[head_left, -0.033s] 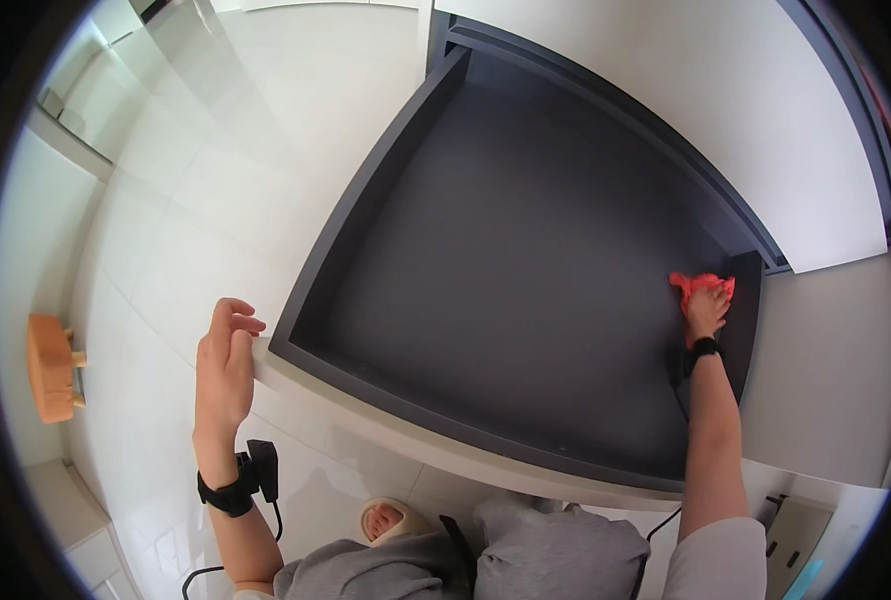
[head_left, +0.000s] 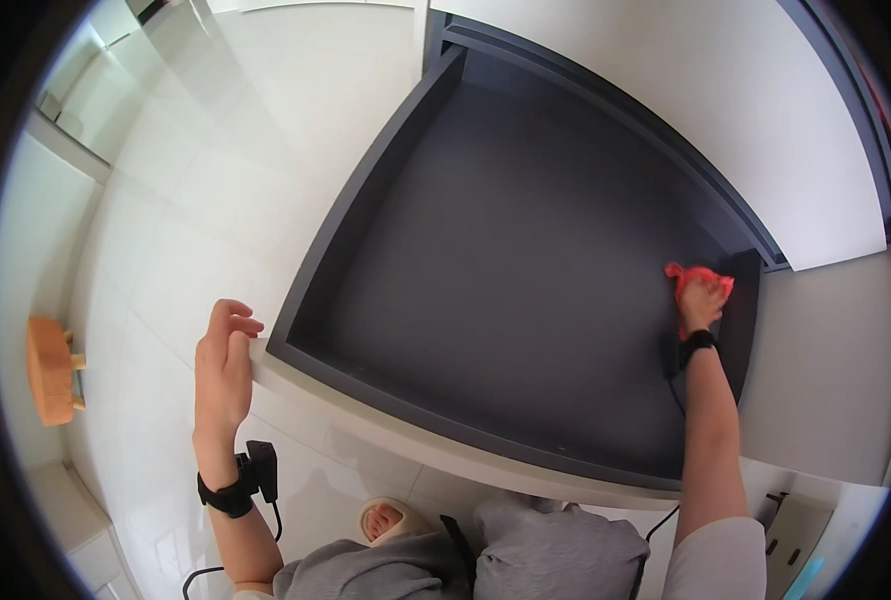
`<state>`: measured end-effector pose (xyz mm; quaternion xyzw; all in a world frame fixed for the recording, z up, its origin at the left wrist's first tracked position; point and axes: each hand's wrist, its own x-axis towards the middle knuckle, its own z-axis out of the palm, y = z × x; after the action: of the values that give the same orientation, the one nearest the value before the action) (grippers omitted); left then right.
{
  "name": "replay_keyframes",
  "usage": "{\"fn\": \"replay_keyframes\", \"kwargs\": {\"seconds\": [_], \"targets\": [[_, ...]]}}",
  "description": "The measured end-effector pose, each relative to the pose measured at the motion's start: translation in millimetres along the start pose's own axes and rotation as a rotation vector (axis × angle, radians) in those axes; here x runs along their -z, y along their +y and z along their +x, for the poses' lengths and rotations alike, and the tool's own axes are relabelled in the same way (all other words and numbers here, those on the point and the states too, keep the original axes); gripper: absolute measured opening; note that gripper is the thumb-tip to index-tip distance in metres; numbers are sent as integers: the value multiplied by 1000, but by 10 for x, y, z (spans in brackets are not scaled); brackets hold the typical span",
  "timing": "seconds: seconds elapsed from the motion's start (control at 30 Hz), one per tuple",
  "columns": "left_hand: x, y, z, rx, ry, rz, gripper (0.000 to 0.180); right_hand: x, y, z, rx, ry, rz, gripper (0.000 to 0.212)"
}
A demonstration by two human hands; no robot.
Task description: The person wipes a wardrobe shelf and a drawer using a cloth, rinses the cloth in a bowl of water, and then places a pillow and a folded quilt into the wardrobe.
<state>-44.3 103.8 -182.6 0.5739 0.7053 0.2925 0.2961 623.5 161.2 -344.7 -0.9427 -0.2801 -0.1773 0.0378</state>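
Note:
A wide dark grey drawer is pulled out in front of me. Near its right wall, my right hand is closed on a bright red cloth and presses it against the drawer's bottom. Part of the cloth is hidden under the palm. By the left end of the drawer's pale front panel, my left hand is raised with loosely bent fingers and nothing in them. Whether it touches the panel's end I cannot tell.
White cabinet fronts rise behind the drawer, and a pale grey surface adjoins it on the right. An orange stool stands at far left on the glossy floor. Black straps with cables circle both wrists.
My right hand and the red cloth have shifted slightly left and away from me along the drawer's bottom. My left hand stays almost where it was.

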Motion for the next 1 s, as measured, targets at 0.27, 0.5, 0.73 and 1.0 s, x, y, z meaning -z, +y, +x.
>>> {"fn": "replay_keyframes", "kwargs": {"seconds": [0.27, 0.5, 0.73, 1.0], "targets": [[-145, 99, 76, 4, 9, -34, 29, 750, -2452, -978, 911, 3, 391, 51], [-234, 192, 121, 8, -11, -18, 29, 1149, -3323, -1920, 1342, -108, 682, 56], [-313, 247, 137, 20, -29, 8, 29, 723, -2887, -335, 977, -199, 439, 62], [-296, 174, 106, 25, -33, -1, 29, 200, -1412, 336, 657, -234, 159, 61]]}}
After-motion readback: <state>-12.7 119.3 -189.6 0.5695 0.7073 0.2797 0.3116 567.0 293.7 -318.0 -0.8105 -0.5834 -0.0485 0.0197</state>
